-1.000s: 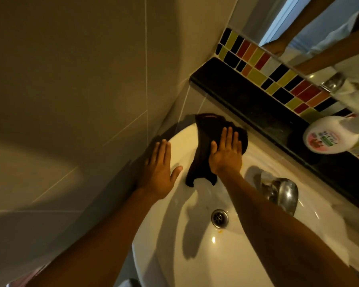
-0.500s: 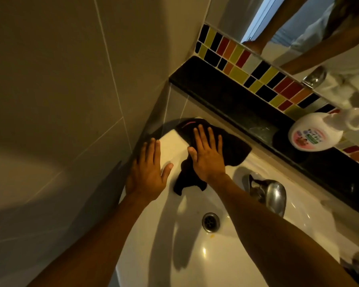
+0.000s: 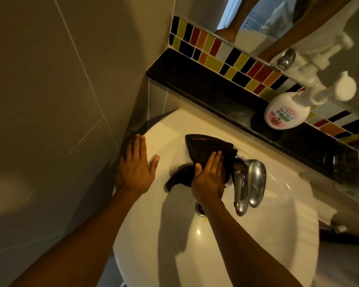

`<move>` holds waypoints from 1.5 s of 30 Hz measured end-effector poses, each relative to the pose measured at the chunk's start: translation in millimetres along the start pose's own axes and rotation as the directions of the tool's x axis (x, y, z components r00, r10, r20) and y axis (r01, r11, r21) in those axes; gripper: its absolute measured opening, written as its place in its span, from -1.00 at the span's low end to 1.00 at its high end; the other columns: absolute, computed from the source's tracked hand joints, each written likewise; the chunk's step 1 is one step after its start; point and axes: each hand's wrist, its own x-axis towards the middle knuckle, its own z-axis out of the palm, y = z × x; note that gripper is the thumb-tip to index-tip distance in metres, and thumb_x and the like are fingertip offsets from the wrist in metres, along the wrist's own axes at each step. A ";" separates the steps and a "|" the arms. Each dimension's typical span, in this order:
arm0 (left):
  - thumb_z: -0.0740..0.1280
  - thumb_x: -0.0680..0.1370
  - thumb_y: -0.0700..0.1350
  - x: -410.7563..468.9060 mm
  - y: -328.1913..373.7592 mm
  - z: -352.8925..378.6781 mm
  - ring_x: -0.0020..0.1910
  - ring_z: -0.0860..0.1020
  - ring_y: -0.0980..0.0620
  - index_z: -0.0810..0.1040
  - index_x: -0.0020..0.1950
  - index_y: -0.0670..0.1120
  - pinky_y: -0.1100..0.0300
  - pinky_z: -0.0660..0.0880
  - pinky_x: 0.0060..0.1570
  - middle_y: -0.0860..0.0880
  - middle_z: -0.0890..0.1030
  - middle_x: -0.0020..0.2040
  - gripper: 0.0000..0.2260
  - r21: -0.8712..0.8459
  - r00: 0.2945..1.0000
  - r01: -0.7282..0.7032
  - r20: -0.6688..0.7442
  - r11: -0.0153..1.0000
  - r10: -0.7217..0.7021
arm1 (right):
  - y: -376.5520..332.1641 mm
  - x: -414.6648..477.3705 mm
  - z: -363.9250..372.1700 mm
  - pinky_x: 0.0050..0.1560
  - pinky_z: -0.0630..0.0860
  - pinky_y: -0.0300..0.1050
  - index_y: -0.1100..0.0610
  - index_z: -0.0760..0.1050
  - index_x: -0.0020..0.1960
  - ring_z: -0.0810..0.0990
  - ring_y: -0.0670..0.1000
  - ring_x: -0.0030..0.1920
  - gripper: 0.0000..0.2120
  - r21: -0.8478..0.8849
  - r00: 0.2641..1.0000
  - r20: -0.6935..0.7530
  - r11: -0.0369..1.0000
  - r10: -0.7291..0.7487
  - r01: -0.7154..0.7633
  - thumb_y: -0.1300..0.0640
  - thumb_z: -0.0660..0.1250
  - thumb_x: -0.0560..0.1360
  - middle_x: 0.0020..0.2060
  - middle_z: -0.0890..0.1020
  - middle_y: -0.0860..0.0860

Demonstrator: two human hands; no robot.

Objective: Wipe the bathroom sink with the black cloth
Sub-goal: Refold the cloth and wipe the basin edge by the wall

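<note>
- Your right hand (image 3: pixel 208 181), fingers flat on the crumpled black cloth (image 3: pixel 207 150), has swept from the white ceramic sink's (image 3: pixel 267 235) 11 o'clock rim toward the chrome tap (image 3: pixel 250 185).
- Left hand (image 3: pixel 136 168) stays splayed, empty, bracing at 10 o'clock.
- Back rim covered; bowl likely remains.

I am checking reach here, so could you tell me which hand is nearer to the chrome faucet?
The right hand is nearer: it presses the black cloth flat just left of the chrome faucet. The left hand rests open on the white sink's left rim, farther away.
</note>
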 end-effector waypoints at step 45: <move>-0.04 0.58 0.27 -0.4 4.7 -3.5 0.48 0.25 -0.21 -0.11 0.58 -0.07 -0.10 0.35 0.34 -0.09 0.06 0.58 -0.32 0.000 1.000 0.006 -0.006 1.000 -0.006 | -34.2 18.8 9.6 0.47 -0.25 0.01 0.17 -0.20 0.55 -0.17 0.14 0.55 -0.32 0.122 0.975 -0.093 0.974 0.200 -0.188 -0.17 -0.07 0.61 0.56 -0.13 0.13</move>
